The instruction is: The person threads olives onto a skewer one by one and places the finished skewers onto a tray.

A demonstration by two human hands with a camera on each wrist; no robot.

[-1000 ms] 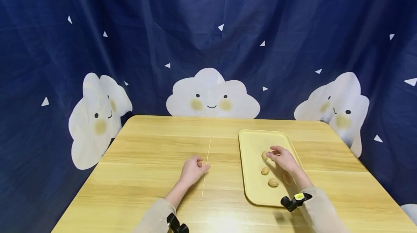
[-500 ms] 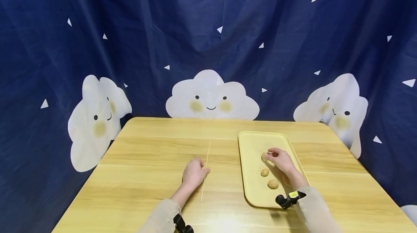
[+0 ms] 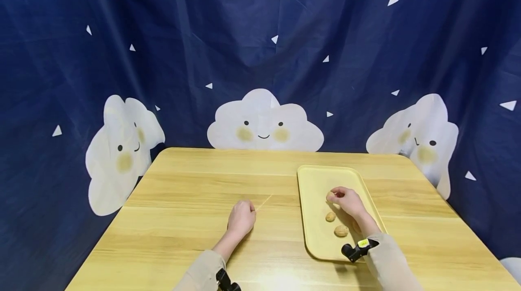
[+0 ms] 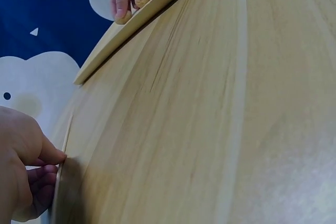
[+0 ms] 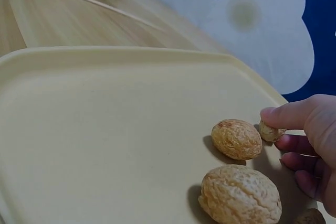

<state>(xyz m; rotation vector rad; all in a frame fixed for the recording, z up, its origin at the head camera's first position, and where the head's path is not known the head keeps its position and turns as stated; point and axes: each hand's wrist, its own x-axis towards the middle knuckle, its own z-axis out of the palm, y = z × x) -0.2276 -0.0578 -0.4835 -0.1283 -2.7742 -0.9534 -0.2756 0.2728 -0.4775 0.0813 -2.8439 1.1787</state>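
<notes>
A thin wooden skewer [image 3: 265, 201] is pinched between the thumb and fingers of my left hand [image 3: 241, 218], left of the tray. Its free end points away and to the right. On the yellow tray [image 3: 315, 237], my right hand [image 3: 349, 203] pinches a small wrinkled walnut [image 5: 271, 131] between thumb and fingers; the walnut appears to rest on the tray. Closer to me lie a middle-sized walnut [image 5: 237, 139] and a larger walnut [image 5: 241, 196]. Another walnut [image 3: 356, 227] is mostly hidden by my right wrist.
The wooden table [image 3: 183, 191] stretches out on both sides of the tray. Behind it hangs a dark blue curtain [image 3: 228, 33] printed with white clouds and triangles. The tray has a low raised rim. A small black camera [image 3: 360, 250] sits on my right wrist.
My left fingers have closed on the skewer, which lay pointing nearly straight away and has now swung round to the right. My right fingers have come closer about the small walnut.
</notes>
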